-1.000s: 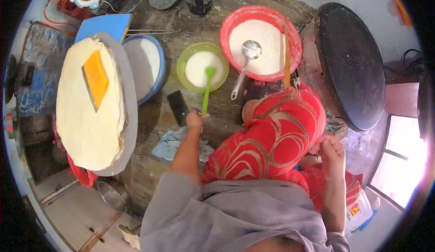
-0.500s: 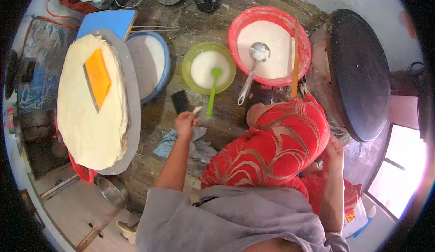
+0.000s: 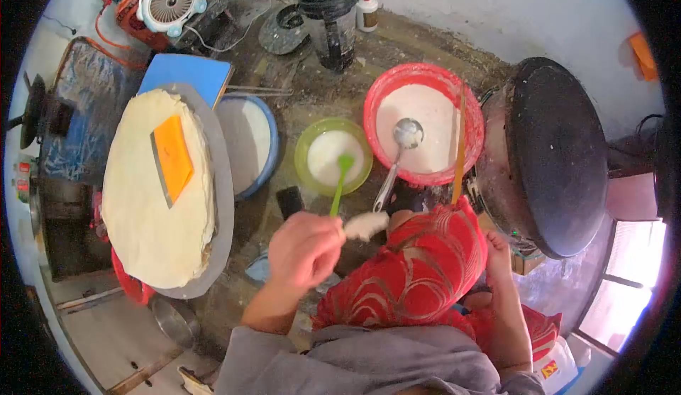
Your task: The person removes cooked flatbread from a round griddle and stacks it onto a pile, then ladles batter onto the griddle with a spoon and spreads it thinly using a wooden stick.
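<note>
My left hand (image 3: 305, 251) is raised in front of my lap, its fingers closed on a floppy whitish scrap (image 3: 365, 226) that looks like torn flatbread. Behind it stands a green bowl (image 3: 301, 168) of white liquid with a green spatula (image 3: 342, 178) in it. My right hand (image 3: 498, 251) rests beside my red-patterned trouser leg (image 3: 418, 253), fingers curled, nothing visible in them. A red basin (image 3: 372, 146) of pale batter holds a metal ladle (image 3: 407, 134); a wooden stick (image 3: 460, 146) lies across its right side.
At left, a tall pale stack of thin flat sheets (image 3: 152, 232) on a grey board (image 3: 221, 217) carries an orange scraper (image 3: 172, 161). A blue basin (image 3: 272, 143) sits behind it. A black round griddle (image 3: 557, 157) stands at right. A dark phone (image 3: 289, 201) lies near the green bowl.
My left hand has risen toward the camera with the whitish scrap in it. My right hand has shifted slightly left along my leg. The view has tilted up, showing more of the back wall.
</note>
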Motion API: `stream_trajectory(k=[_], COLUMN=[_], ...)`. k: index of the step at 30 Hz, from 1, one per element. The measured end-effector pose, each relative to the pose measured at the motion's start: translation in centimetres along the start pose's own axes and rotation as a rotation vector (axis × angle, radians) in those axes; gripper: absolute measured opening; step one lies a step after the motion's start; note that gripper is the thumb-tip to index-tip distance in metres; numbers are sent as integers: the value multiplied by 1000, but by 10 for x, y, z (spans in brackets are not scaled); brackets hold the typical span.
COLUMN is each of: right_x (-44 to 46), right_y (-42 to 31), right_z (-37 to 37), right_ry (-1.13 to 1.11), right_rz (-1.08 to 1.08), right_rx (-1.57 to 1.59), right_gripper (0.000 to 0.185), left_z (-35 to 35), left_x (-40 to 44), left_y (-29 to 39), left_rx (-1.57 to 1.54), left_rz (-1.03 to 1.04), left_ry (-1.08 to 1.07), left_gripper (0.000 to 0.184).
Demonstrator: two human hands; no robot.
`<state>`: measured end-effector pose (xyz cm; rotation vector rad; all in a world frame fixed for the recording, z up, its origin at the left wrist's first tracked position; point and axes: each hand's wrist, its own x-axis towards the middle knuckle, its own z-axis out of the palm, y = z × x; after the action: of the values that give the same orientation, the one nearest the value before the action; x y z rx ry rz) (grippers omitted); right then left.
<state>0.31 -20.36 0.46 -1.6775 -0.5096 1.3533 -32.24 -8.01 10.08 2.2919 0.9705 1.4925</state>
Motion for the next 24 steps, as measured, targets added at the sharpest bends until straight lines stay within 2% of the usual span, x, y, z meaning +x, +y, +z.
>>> stream_trajectory(k=[2, 4, 6, 9, 11, 12, 14, 15, 17, 18, 19, 20, 21, 23, 24], right_x=[7, 16, 30, 44, 53, 62, 96, 102, 115, 116, 110, 105, 118, 153, 155], right_y=[7, 16, 31, 32, 32, 47, 86, 91, 86, 70, 47, 35, 50, 94, 90], right_z=[-1, -7, -7, 1, 5, 0, -11, -8, -5, 7, 27, 32, 25, 12, 10], right_ry=[9, -46, -33, -46, -9, -7, 71, 71, 258, 265, 265, 268, 286, 229, 243], right_rz=[18, 53, 40, 48, 106, 116, -96, -87, -176, -171, -11, 141, 142, 134, 133], right_rx=[-10, -44, -58, -71, -138, -137, -278, -276, -837, -839, -632, -423, -426, -280, -278], right_gripper=[17, 18, 18, 18, 16, 16, 21, 21, 43, 43, 52, 61, 61, 70, 70], left_z=[1, 2, 6, 15, 11, 13, 19, 22, 28, 28, 16, 10, 3, 26, 38], left_x=[15, 37, 57, 74, 81, 81, 85, 86, 85, 83, 74, 71, 68, 50, 42], left_y=[27, 36, 38, 56, 72, 73, 70, 69, 67, 68, 70, 63, 56, 42, 36], left_rx=[-497, -1067, -1341, -1464, -1475, -1478, -1480, -1481, -1469, -1469, -1579, -1470, -1354, -761, -470], left_rz=[-92, 14, 165, 364, 90, 79, 87, 87, 191, 226, -112, -296, -465, -443, -481], left_ry=[29, -106, -296, -161, -78, -78, -92, -97, -61, -49, -261, -424, -595, -375, -293], left_gripper=[13, 13, 15, 9, 14, 14, 15, 15, 17, 18, 13, 11, 10, 18, 22])
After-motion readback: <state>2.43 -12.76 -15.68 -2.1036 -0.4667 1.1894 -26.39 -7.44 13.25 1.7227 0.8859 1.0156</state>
